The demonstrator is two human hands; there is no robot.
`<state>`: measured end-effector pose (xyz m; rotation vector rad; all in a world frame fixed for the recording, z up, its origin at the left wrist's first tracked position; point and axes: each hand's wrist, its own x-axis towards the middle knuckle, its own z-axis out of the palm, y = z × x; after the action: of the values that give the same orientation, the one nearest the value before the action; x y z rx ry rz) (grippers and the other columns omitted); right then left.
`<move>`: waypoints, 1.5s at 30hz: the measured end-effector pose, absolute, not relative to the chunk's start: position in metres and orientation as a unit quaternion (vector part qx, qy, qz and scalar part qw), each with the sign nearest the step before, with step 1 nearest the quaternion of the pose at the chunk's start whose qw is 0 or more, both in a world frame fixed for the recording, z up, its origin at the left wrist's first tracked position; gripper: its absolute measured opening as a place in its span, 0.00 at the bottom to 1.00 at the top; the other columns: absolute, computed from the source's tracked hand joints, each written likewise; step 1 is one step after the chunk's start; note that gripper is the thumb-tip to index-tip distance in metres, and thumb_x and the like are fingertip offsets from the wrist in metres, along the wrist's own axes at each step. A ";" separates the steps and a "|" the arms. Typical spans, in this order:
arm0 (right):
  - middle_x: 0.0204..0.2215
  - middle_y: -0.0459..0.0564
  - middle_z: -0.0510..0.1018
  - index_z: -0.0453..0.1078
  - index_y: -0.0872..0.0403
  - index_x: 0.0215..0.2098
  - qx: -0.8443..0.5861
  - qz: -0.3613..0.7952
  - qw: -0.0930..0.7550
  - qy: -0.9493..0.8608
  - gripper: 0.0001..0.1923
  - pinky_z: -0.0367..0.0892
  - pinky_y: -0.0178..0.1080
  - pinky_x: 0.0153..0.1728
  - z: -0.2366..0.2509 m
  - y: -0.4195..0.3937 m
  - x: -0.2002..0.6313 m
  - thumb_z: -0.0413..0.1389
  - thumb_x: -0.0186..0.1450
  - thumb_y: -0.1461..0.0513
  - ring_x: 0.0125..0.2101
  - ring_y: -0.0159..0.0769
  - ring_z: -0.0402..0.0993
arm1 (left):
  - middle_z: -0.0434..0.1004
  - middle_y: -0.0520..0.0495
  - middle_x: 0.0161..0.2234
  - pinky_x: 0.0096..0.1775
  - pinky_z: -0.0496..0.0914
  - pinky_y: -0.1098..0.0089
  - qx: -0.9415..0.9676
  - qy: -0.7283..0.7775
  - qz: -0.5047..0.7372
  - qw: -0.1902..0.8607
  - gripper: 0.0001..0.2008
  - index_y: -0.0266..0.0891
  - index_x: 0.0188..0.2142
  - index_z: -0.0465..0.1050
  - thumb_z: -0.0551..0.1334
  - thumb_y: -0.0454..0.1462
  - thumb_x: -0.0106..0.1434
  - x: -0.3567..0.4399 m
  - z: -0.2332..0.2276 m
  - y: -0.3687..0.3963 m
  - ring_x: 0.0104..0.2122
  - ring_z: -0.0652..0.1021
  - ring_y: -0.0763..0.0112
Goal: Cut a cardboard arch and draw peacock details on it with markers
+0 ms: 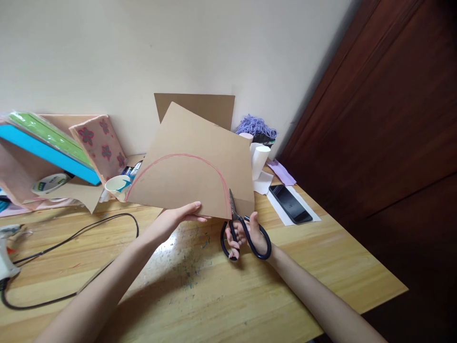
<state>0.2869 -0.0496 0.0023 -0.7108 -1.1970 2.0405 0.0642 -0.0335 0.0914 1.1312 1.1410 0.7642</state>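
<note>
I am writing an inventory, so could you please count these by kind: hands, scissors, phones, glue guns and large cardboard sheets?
Hands: 2, left hand and right hand
Scissors: 1 pair
Phone: 1
Glue gun: 1, partly outside the picture
Large cardboard sheets: 2, held sheet and rear sheet
Total: 7

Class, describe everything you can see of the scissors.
The scissors have big black loop handles, spread apart, and a dark, metal-looking blade. The right hand grips the handles, with the tip pointing away. That blade lies over the lower edge of the cardboard, just right of the red line; the other is hidden.
</note>
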 end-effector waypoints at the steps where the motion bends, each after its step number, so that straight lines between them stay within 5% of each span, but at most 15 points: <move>1: 0.11 0.41 0.64 0.63 0.57 0.25 -0.282 0.775 0.335 -0.455 0.47 0.67 0.38 0.17 0.002 -0.050 0.287 0.32 0.39 0.26 0.11 0.32 0.67 | 0.81 0.46 0.38 0.53 0.64 0.64 0.493 0.495 0.329 0.635 0.17 0.38 0.38 0.78 0.62 0.47 0.55 0.066 0.091 -0.035 0.42 0.78 0.61; 10: 0.05 0.37 0.59 0.57 0.54 0.19 -0.338 0.763 0.353 -0.424 0.37 0.57 0.29 0.04 -0.005 -0.049 0.284 0.43 0.45 0.29 0.04 0.26 0.57 | 0.81 0.45 0.38 0.56 0.60 0.63 0.488 0.475 0.333 0.652 0.17 0.37 0.39 0.77 0.61 0.46 0.56 0.066 0.083 -0.031 0.44 0.77 0.62; 18: 0.05 0.37 0.57 0.56 0.54 0.19 -0.283 0.817 0.274 -0.422 0.40 0.58 0.29 0.06 0.012 -0.049 0.297 0.32 0.47 0.28 0.04 0.25 0.56 | 0.81 0.46 0.37 0.57 0.58 0.63 0.511 0.516 0.315 0.611 0.16 0.38 0.37 0.78 0.63 0.46 0.54 0.048 0.088 -0.021 0.45 0.76 0.60; 23: 0.10 0.41 0.63 0.61 0.56 0.24 -0.282 0.806 0.242 -0.461 0.46 0.67 0.36 0.14 0.025 -0.054 0.299 0.26 0.43 0.28 0.10 0.31 0.67 | 0.80 0.47 0.40 0.52 0.65 0.62 0.517 0.501 0.312 0.620 0.14 0.39 0.36 0.78 0.64 0.44 0.53 0.044 0.094 -0.024 0.39 0.79 0.61; 28: 0.11 0.43 0.66 0.62 0.57 0.23 -0.356 0.734 0.318 -0.484 0.43 0.63 0.32 0.13 0.016 -0.053 0.290 0.34 0.45 0.27 0.12 0.31 0.68 | 0.80 0.44 0.39 0.47 0.69 0.62 0.532 0.437 0.286 0.667 0.15 0.37 0.40 0.77 0.61 0.43 0.57 0.059 0.095 -0.034 0.39 0.79 0.60; 38: 0.09 0.35 0.56 0.57 0.54 0.21 -0.385 0.699 0.415 -0.437 0.34 0.53 0.27 0.05 0.000 -0.057 0.281 0.44 0.49 0.31 0.05 0.23 0.55 | 0.80 0.41 0.38 0.51 0.66 0.63 0.516 0.422 0.284 0.690 0.19 0.32 0.44 0.75 0.60 0.44 0.59 0.063 0.086 -0.032 0.41 0.78 0.62; 45: 0.10 0.39 0.62 0.60 0.55 0.22 -0.359 0.717 0.398 -0.446 0.40 0.61 0.31 0.10 0.002 -0.050 0.285 0.37 0.46 0.28 0.09 0.27 0.63 | 0.80 0.42 0.39 0.51 0.67 0.62 0.519 0.444 0.288 0.672 0.20 0.34 0.46 0.74 0.59 0.44 0.59 0.064 0.090 -0.035 0.42 0.78 0.61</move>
<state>0.2847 -0.0498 0.0021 -0.9090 -1.1284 1.8149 0.0642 -0.0349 0.0900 1.1686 0.9995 0.6477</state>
